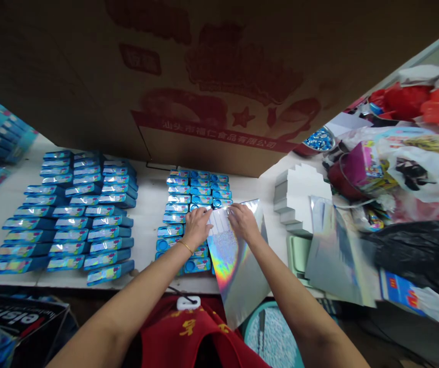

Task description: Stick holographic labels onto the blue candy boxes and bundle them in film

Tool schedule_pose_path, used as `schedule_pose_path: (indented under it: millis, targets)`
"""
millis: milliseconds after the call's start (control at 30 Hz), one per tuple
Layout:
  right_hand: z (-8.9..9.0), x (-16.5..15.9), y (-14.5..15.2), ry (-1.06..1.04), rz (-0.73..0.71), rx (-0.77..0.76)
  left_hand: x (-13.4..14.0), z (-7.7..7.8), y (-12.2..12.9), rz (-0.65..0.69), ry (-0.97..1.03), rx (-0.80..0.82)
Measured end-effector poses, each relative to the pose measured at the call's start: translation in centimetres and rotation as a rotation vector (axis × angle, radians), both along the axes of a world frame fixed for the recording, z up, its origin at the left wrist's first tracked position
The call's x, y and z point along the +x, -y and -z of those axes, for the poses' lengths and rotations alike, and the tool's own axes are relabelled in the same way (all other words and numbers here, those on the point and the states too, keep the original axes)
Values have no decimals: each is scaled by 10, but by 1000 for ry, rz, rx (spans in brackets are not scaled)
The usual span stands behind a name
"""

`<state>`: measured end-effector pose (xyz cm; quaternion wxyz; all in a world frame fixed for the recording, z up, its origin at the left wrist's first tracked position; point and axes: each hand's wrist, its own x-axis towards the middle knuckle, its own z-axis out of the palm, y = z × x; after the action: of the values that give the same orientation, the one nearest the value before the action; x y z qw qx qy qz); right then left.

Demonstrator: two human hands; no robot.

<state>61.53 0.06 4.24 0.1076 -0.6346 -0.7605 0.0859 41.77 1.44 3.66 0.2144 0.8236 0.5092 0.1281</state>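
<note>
"Okay, hands?"
"Right grip (244,222): fingers bent on silver sheet (238,281). Left grip (197,228): fingertips at the sheet's left edge. Can't tell if either's closed."
"Sheet where?"
"Under right grip, running back past the counter (148,214) edge toward the wearer."
"Nearby?"
"Blue boxes (176,218) around left grip, more boxes (70,223) well left. White stack (301,197) right of right grip."
</note>
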Motion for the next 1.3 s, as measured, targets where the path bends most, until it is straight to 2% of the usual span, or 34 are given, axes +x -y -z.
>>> schedule_pose_path:
  millis: [100,200,333,600,767,900,1000,1100,1300]
  targets:
    - [-2,1,-10,-19,7,-65,7,-2,-8,-2,-31,-16]
    - [4,4,-20,-66,-19,-98,14,-3,-15,-21,-57,-31]
    - [13,11,-25,-178,-63,-61,20,-5,-17,-50,-15,-10]
    - [23,24,-24,-312,-140,-16,29,5,-14,47,-42,8]
    - [26,25,-19,-254,-197,32,32,9,-15,28,-19,38]
    - [24,23,-14,-226,-163,81,36,4,-11,1,-1,52]
    - [18,24,-13,-218,-161,94,42,0,-6,45,63,65]
    - [12,27,-11,-164,-212,112,49,-1,-5,72,74,17]
    - [11,31,8,58,-382,278,56,2,-11,-75,114,-159]
